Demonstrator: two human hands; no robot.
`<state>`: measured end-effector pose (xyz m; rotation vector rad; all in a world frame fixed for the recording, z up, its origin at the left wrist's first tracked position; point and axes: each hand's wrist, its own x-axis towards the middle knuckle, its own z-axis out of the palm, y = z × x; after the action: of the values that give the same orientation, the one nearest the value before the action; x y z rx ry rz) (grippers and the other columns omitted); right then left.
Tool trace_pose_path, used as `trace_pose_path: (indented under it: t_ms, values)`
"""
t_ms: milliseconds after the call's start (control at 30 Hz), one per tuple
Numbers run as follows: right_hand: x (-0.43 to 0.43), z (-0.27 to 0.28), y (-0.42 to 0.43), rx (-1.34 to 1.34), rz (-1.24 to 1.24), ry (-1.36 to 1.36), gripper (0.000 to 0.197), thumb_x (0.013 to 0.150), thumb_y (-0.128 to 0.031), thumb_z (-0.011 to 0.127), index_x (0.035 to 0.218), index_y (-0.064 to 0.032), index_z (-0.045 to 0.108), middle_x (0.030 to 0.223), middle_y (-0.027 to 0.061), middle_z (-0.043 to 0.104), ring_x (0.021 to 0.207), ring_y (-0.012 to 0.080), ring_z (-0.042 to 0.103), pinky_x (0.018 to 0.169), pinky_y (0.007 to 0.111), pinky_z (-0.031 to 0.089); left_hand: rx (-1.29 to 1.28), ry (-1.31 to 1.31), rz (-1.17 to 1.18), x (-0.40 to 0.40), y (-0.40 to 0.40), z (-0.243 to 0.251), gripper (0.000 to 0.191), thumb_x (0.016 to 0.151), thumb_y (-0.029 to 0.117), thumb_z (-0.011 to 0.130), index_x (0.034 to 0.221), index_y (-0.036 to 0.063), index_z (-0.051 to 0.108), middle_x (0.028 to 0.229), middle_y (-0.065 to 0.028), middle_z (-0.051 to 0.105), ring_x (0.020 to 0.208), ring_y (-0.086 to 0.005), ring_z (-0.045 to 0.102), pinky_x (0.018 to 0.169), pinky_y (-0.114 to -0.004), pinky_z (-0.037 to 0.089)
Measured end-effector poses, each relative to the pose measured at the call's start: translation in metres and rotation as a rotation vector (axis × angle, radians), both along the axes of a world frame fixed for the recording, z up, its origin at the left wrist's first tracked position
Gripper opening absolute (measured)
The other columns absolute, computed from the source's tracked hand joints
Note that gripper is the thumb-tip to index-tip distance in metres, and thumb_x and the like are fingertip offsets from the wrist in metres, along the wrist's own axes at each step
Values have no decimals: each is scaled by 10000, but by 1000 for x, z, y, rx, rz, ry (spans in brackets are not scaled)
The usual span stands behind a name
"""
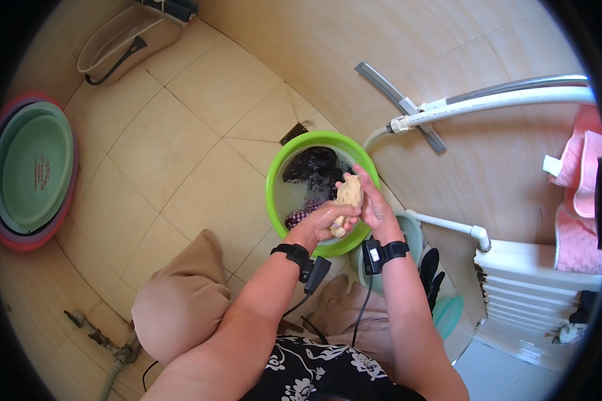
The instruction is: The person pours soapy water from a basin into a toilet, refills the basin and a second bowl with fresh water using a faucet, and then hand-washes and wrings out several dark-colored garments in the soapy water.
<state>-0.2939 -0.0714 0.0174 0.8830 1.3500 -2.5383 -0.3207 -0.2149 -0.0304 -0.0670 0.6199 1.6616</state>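
A bunched beige cloth [348, 193] is gripped in my left hand [328, 218], over the right part of a lime-green basin [274, 200]. My right hand [372, 203] rests against the cloth's right side, its fingers extended upward; whether it grips the cloth is unclear. In the basin's water lie a dark cloth [311, 165] and a purple-and-white checked cloth [297, 216]. Black straps with small devices are worn on both wrists.
Stacked basins [27, 170] stand at the far left, a beige tub [125, 40] at the upper left. A floor drain [293, 133] lies behind the green basin. White pipe [501, 106], squeegee [401, 105], radiator [527, 295] and pink towels [582, 200] are on the right; a pale green basin [414, 233] stands beside my right wrist.
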Motion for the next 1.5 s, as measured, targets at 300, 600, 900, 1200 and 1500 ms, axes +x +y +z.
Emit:
trace_pose_path:
  t_ms: [300,600,900,1200,1500]
  values:
    - [-12,36,-10,118,143,52,179,817,-104,700,908,-93,547,741,18,565,646,129,594,579,276,524,211,-364,-75,3,1,33,188,841,223,656,913,87,548,705,-2,546,480,-57,462,416,-203,364]
    - [-33,15,-17,593,383,-208,214,842,-189,685,809,-96,495,671,-2,505,567,83,509,473,253,412,-161,-55,-63,8,11,37,124,792,179,640,789,98,546,624,-2,506,457,-113,445,390,-279,306]
    - [-41,-1,-40,1383,757,-171,270,812,-213,654,879,15,528,835,253,615,833,417,591,753,447,472,-517,241,-2,20,20,16,249,796,259,638,822,15,596,659,-92,588,519,-205,558,427,-368,400]
    - [-37,-15,-60,1537,819,-315,280,840,-195,609,983,19,498,922,293,618,925,447,588,804,500,463,-641,925,72,41,24,-37,540,813,456,550,1080,-9,613,1048,-261,631,1028,-403,588,871,-452,454]
    - [-13,10,-16,1337,456,-67,775,666,-408,799,1228,-31,422,1130,205,582,1076,347,565,973,393,417,-368,684,655,19,37,-9,471,703,176,751,1077,-17,539,979,-178,632,855,-226,641,720,-334,514]
